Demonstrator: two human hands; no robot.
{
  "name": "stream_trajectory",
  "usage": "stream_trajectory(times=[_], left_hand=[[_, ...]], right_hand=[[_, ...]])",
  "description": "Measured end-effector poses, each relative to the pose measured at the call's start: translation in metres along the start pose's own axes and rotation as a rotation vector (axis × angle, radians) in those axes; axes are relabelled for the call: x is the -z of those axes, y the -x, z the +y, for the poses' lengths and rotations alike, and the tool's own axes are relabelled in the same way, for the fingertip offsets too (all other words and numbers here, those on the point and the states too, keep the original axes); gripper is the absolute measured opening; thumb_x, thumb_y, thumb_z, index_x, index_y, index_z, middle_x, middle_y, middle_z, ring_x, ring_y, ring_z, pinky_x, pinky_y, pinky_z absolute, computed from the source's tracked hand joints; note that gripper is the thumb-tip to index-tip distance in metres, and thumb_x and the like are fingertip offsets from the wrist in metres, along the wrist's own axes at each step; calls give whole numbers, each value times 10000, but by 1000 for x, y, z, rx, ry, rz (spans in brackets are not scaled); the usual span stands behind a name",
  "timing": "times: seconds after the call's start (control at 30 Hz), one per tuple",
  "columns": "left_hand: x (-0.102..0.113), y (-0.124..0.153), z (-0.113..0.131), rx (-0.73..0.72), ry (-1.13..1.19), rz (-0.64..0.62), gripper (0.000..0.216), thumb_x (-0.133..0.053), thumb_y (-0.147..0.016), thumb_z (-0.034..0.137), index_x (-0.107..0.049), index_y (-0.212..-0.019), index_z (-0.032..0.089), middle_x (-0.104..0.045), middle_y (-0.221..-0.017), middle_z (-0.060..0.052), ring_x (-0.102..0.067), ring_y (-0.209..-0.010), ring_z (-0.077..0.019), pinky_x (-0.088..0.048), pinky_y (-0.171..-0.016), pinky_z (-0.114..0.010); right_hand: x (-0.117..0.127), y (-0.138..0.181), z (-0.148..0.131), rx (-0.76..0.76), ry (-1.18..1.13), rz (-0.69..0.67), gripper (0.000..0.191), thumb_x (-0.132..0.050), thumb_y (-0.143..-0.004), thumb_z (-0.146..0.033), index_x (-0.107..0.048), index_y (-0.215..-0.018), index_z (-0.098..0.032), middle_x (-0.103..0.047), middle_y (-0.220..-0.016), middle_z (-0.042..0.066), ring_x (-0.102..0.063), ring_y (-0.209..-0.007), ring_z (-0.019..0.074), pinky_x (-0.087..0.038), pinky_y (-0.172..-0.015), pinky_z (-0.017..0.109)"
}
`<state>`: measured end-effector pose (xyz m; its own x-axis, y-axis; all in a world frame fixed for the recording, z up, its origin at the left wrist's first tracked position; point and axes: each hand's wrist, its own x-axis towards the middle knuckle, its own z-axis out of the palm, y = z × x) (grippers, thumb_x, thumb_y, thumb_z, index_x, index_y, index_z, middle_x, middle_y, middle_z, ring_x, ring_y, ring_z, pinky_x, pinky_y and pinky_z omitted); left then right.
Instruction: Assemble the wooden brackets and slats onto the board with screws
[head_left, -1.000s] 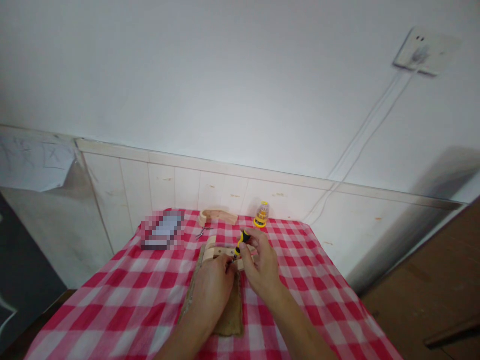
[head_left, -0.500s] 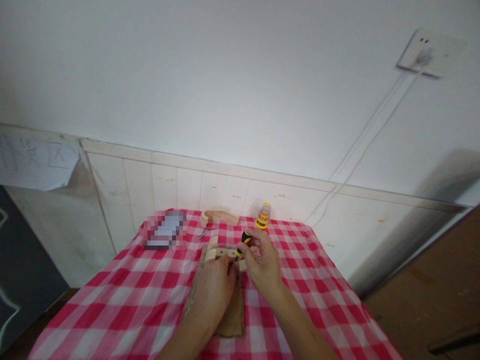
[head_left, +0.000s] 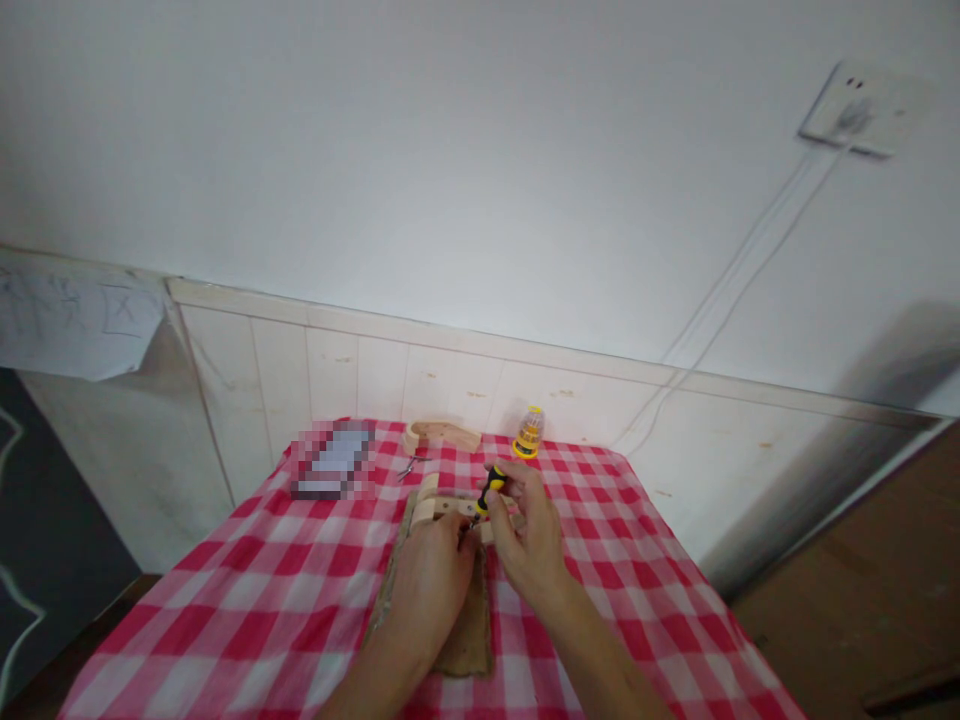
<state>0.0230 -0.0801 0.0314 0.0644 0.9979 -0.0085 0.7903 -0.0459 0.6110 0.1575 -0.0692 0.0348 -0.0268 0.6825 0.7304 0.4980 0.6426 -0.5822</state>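
Note:
A screwdriver point(head_left: 493, 488) with a yellow and black handle is held in my right hand point(head_left: 529, 530), its shaft slanting down to the left. My left hand point(head_left: 431, 575) is closed at the screwdriver's lower end; what its fingertips pinch is hidden. Under both hands lies a pale wooden piece point(head_left: 427, 508) with small holes and curved ends, partly covered by my fingers. Beneath that piece is a worn brown board or pad point(head_left: 466, 650).
On the red checked tablecloth point(head_left: 262, 600), a pixelated phone-like object point(head_left: 334, 465) lies at back left. Near the wall are a second wooden piece point(head_left: 442, 435), a small metal tool point(head_left: 409, 467) and a yellow-based clear container point(head_left: 528, 435). White cables point(head_left: 739, 290) hang from the wall socket point(head_left: 862, 110).
The screwdriver handle leans slightly more to the right, and my right fingers have shifted around it. My left hand stays in place. The whole view has moved a little.

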Motion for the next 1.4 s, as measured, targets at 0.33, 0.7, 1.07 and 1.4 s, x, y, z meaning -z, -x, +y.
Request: stream_trajectory(times=[0.33, 0.7, 1.07, 1.4], left_hand=[[0, 2, 0, -10, -16, 18, 253, -505, -980, 240, -752, -1016, 194, -791, -997, -101, -731, -941, -233, -442, -763, -299], [1, 1, 1, 19, -59, -8, 260, -505, -985, 262, -748, -1056, 203, -789, -1010, -102, -733, -961, -246, -461, -780, -313], [1, 1, 0, 8, -40, -2, 261, -503, -990, 249, -751, -1059, 209, -791, -1028, -91, -728, -983, -229, -461, -811, -296], [0, 0, 0, 20, -30, 2, 263, -511, -994, 286, -754, -1050, 201, -788, -1027, -100, -732, -958, -228, -455, -779, -293]], right_hand=[[-7, -3, 8, -142, -137, 16, 273, -616, -928, -221, -632, -1198, -258, -759, -1002, 62, -756, -892, 212, -637, -764, 351], [-6, -7, 3, -147, -87, 39, 270, -682, -890, -256, -676, -1160, -259, -748, -920, 36, -712, -785, 192, -602, -674, 301], [-6, -5, 8, 8, 23, 62, 283, -690, -899, -210, -657, -1175, -262, -734, -946, 28, -699, -793, 186, -585, -741, 312], [-5, -3, 1, -104, -100, -4, 279, -598, -942, -212, -623, -1217, -257, -751, -1003, 63, -746, -879, 208, -612, -751, 333]])
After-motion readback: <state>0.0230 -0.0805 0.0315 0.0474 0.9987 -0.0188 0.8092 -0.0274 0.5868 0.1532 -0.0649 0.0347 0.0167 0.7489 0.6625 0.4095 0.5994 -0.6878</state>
